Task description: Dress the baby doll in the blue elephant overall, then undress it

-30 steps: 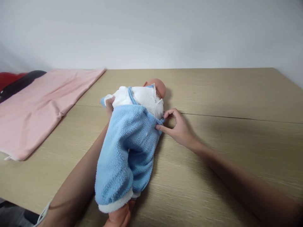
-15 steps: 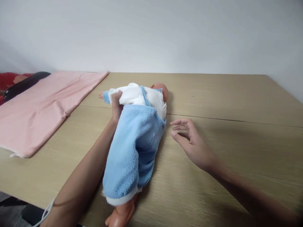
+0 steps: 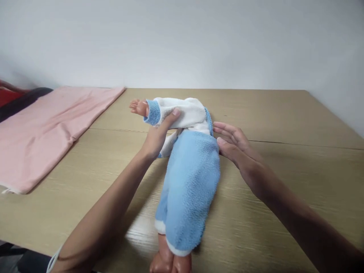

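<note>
The left hand (image 3: 159, 136) is clamping on the doll (image 3: 189, 163) in the head view, its thumb lying over the white sleeve (image 3: 184, 115) and its other fingers hiding behind. The right hand (image 3: 236, 142) is hovering at the side of the doll farther from the pink cloth (image 3: 57, 129), thumb and fingers parted; whether the fingertips are touching the blue strap (image 3: 209, 121) or the blue trousers (image 3: 193, 185), I cannot tell. The doll itself is resting on the table (image 3: 261, 110), right of the pink cloth and apart from it, seemingly turned on its side. Its small hand (image 3: 138, 107) is poking from a blue cuff (image 3: 154, 113) toward the pink cloth, while its feet (image 3: 162, 261) are sticking out of the trousers, nearer the viewer than the pink cloth. The head is not showing.

In handling, the doll is probably feeling light, with soft, loose fleece that is likely sliding over a firmer body. The bare limbs are looking smooth and glossy, so they are probably offering a slippery hold. The torso, taken through the white top, is seeming the surest place to grip.
</note>
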A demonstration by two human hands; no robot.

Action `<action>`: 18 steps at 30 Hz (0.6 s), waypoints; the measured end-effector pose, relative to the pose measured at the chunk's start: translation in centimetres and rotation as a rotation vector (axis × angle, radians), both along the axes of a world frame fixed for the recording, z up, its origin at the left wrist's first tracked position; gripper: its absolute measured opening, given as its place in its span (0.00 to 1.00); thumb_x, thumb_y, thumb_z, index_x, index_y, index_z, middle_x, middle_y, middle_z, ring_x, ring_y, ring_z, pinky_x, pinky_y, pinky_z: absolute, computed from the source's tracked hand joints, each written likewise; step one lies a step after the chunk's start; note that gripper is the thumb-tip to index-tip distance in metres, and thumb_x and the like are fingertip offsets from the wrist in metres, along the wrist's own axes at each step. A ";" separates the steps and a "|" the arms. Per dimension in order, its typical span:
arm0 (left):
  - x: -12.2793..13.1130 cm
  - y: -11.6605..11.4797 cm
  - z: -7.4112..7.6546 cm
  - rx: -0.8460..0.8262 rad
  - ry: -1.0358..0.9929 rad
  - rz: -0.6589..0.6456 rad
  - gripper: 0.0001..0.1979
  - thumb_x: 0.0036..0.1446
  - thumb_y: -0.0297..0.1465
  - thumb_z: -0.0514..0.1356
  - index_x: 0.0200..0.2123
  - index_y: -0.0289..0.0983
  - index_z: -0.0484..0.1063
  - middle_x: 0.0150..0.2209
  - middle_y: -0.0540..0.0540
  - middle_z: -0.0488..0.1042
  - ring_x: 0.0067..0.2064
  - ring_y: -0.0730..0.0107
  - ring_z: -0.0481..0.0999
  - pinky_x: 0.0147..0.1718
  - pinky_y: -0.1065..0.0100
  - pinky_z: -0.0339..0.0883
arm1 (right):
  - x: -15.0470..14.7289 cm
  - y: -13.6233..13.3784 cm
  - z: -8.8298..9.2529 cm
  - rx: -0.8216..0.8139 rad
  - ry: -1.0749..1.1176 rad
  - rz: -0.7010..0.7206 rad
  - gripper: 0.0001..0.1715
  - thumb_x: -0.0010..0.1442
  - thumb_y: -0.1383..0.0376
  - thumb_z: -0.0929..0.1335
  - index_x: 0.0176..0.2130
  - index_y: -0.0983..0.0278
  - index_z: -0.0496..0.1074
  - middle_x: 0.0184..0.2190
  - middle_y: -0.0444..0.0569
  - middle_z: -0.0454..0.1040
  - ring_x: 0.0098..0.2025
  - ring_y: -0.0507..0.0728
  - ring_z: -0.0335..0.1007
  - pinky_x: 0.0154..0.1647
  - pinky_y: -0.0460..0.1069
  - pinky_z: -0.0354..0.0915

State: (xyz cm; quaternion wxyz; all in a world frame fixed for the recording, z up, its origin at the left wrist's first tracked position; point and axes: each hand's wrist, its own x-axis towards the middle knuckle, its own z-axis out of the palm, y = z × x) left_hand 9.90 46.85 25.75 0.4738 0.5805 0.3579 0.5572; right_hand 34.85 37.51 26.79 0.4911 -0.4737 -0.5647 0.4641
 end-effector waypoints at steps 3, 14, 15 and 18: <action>1.0 -1.3 0.5 0.013 0.053 -0.032 0.30 0.69 0.55 0.72 0.63 0.42 0.81 0.68 0.41 0.83 0.80 0.38 0.72 0.82 0.41 0.64 | 0.2 0.4 -0.5 -0.049 0.044 -0.043 0.34 0.73 0.40 0.77 0.70 0.44 0.77 0.76 0.50 0.75 0.77 0.73 0.71 0.79 0.75 0.69; 2.1 -4.1 1.7 0.135 0.391 -0.255 0.36 0.62 0.51 0.79 0.66 0.43 0.76 0.69 0.39 0.81 0.73 0.35 0.79 0.78 0.40 0.72 | 2.2 -0.5 0.8 -0.256 0.129 -0.084 0.36 0.71 0.33 0.73 0.68 0.46 0.78 0.66 0.53 0.83 0.68 0.74 0.79 0.48 0.61 0.85; 2.0 -4.1 1.7 0.171 0.393 -0.293 0.37 0.62 0.49 0.80 0.68 0.43 0.74 0.71 0.39 0.79 0.74 0.36 0.78 0.77 0.41 0.73 | 2.4 -0.6 1.0 -0.260 0.138 -0.069 0.34 0.72 0.33 0.72 0.66 0.47 0.80 0.65 0.53 0.83 0.68 0.74 0.79 0.47 0.61 0.85; 1.4 -3.8 1.5 0.248 0.392 -0.392 0.39 0.64 0.44 0.79 0.72 0.47 0.70 0.77 0.41 0.74 0.77 0.41 0.75 0.77 0.43 0.72 | 3.3 -0.8 0.9 -0.308 0.198 -0.028 0.32 0.74 0.33 0.69 0.60 0.49 0.83 0.60 0.53 0.86 0.66 0.74 0.82 0.49 0.62 0.85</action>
